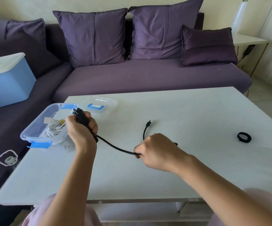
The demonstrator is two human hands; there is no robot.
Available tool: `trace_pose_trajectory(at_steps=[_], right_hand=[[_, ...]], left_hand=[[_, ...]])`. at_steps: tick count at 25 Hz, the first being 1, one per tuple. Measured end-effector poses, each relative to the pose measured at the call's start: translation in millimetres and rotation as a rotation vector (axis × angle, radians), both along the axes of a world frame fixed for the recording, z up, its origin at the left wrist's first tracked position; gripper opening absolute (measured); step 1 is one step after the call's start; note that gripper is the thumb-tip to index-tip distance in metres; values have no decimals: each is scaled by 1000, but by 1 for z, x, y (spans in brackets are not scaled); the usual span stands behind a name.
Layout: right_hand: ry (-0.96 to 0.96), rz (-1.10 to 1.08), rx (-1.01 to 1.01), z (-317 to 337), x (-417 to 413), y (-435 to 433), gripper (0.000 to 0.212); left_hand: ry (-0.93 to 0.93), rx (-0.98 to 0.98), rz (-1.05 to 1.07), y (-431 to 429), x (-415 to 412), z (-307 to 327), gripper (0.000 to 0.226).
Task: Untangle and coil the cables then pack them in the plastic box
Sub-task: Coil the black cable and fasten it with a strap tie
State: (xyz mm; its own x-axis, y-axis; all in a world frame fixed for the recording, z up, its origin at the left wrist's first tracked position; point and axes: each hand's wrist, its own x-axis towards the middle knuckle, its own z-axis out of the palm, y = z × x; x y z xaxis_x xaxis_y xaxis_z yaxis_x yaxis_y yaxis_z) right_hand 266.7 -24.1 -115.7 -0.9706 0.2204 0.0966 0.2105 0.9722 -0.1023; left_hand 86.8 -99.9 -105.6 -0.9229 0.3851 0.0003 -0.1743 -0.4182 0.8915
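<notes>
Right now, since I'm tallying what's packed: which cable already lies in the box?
The white cable, bundled inside the clear plastic box. The black cable is outside it, held between the left hand and right hand.

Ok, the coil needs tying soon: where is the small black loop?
Head view: the small black loop lies alone on the white table, at its right side, well right of the right hand.

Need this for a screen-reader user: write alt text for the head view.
The left hand grips a coil of black cable while the right hand holds its free stretch over a white table. A clear plastic box at left holds coiled white cable.
</notes>
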Motion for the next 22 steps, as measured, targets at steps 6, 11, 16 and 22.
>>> trace_pose_trajectory(at_steps=[6, 11, 16, 22], right_hand=[[389, 150, 47, 7, 10, 0, 17], [647, -23, 1, 22, 23, 30, 26], [853, -404, -48, 30, 47, 79, 26], [915, -806, -71, 32, 80, 121, 26]], left_hand=[[588, -748, -535, 11, 18, -20, 44], [375, -1006, -1252, 18, 45, -36, 46], [212, -786, -1718, 10, 54, -11, 48], [-310, -32, -1996, 8, 25, -10, 56]])
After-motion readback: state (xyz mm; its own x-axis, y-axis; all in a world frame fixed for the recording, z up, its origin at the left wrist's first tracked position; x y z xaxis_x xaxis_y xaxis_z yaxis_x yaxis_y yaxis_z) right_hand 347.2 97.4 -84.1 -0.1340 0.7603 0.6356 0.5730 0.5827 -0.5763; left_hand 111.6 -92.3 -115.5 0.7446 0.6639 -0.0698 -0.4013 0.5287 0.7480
